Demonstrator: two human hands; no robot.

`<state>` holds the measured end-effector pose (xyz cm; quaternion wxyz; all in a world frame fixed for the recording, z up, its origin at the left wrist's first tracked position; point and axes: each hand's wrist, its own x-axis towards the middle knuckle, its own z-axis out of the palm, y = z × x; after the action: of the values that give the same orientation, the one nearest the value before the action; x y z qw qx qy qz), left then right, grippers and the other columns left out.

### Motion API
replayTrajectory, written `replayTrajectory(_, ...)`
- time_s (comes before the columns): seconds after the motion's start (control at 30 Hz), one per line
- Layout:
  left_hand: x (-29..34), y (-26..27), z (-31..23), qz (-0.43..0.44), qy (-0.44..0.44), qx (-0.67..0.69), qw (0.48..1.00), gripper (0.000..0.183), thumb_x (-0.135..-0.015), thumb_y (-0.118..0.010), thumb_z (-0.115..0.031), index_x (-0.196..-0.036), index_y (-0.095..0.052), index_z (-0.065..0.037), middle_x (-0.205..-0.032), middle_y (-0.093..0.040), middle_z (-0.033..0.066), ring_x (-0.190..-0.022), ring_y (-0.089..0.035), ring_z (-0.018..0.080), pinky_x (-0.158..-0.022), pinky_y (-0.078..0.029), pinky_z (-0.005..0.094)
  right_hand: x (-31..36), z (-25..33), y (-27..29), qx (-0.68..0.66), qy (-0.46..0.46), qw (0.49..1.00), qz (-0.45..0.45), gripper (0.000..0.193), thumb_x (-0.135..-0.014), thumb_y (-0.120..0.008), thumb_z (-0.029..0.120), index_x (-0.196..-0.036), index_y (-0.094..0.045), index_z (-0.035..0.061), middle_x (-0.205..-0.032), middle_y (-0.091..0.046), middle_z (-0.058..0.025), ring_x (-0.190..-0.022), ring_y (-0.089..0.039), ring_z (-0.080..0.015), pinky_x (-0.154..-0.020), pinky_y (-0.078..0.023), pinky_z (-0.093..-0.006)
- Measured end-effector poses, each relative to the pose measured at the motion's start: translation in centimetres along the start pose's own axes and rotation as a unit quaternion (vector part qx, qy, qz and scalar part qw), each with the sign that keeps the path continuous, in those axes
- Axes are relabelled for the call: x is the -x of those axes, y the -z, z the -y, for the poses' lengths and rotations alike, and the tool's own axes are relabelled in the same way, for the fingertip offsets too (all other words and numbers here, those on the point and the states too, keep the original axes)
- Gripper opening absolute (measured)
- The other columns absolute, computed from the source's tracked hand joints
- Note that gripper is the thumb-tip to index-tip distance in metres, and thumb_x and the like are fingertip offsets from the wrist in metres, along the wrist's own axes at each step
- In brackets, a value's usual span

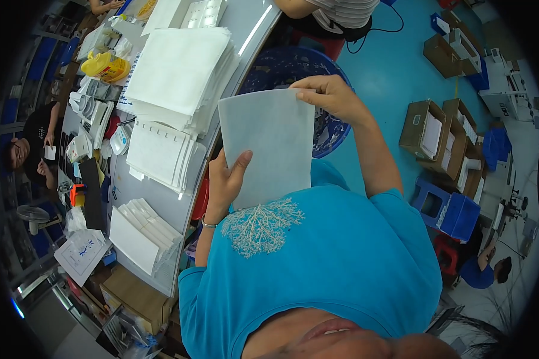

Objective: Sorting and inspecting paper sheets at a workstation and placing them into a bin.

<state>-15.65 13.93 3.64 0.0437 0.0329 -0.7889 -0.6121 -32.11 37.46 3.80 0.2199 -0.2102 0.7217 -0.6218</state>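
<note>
I hold a plain white paper sheet (pixel 268 140) upright in front of my chest. My left hand (pixel 229 176) is closed on its lower left edge, with the thumb on the near face and the fingers hidden behind. At the top right corner my right hand (pixel 329 96) pinches the sheet between thumb and fingers. Left of the sheet, a tall stack of white sheets (pixel 176 72) lies on the table. Closer to me is a second stack (pixel 161 154) with small marks along its upper edge. Fanned white bundles (pixel 144 233) rest near the table's close end.
The grey table (pixel 179 218) runs along my left. Behind the sheet stands a large blue tub (pixel 326 63). A yellow container (pixel 106 66) is on the table's far side. Cardboard boxes (pixel 425 128) and a blue crate (pixel 446 206) are at right. Other people sit nearby.
</note>
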Motion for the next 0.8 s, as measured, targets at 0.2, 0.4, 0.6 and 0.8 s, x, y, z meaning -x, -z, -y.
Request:
replayTrajectory(0.2,-1.3,-4.0,-1.0,0.029,-0.044,-0.13,0.99,0.032,-0.093,-0.059,-0.022,-0.113,-0.059,0.003,-0.072,-0.067,0.0121,-0.061,-0.062,0.0124,-0.054,-0.045,0.0257,0.9,1.0,2.4,0.184,-0.041,0.98,-0.068,0.024,-0.083,-0.058,0.015,-0.099,-0.068,-0.0006,-0.084,-0.069,-0.0073,-0.074,-0.063,-0.0124,-0.069,-0.049,-0.0247)
replayTrajectory(0.4,-2.0,-7.0,-2.3,0.013,0.074,-0.025,0.997,0.033,-0.092,-0.061,-0.022,-0.112,-0.059,0.004,-0.078,-0.068,0.0115,-0.068,-0.062,0.0116,-0.06,-0.047,0.0258,1.1,-2.2,5.9,0.005,-0.019,0.999,-0.039,0.029,-0.086,-0.056,0.018,-0.102,-0.066,-0.0032,-0.098,-0.068,-0.0092,-0.088,-0.063,-0.0151,-0.074,-0.051,-0.0272)
replayTrajectory(0.6,-1.7,-8.8,-0.5,-0.021,0.135,0.104,0.985,0.038,-0.091,-0.063,-0.023,-0.116,-0.055,0.005,-0.103,-0.065,0.0125,-0.09,-0.061,0.0156,-0.077,-0.049,0.0271,1.7,-4.8,8.0,-0.414,-0.11,0.903,0.036,0.035,-0.093,-0.054,0.028,-0.114,-0.061,0.0006,-0.102,-0.067,-0.0093,-0.093,-0.064,-0.0173,-0.08,-0.053,-0.0319)
replayTrajectory(0.8,-2.3,-7.9,0.8,-0.002,0.144,0.113,0.983,0.039,-0.09,-0.064,-0.024,-0.115,-0.055,0.004,-0.103,-0.065,0.0123,-0.09,-0.061,0.0154,-0.077,-0.049,0.0278,2.1,-5.6,7.4,-0.433,-0.101,0.895,0.038,0.028,-0.085,-0.066,0.015,-0.11,-0.062,0.0022,-0.097,-0.067,-0.0069,-0.088,-0.065,-0.0155,-0.08,-0.053,-0.03)
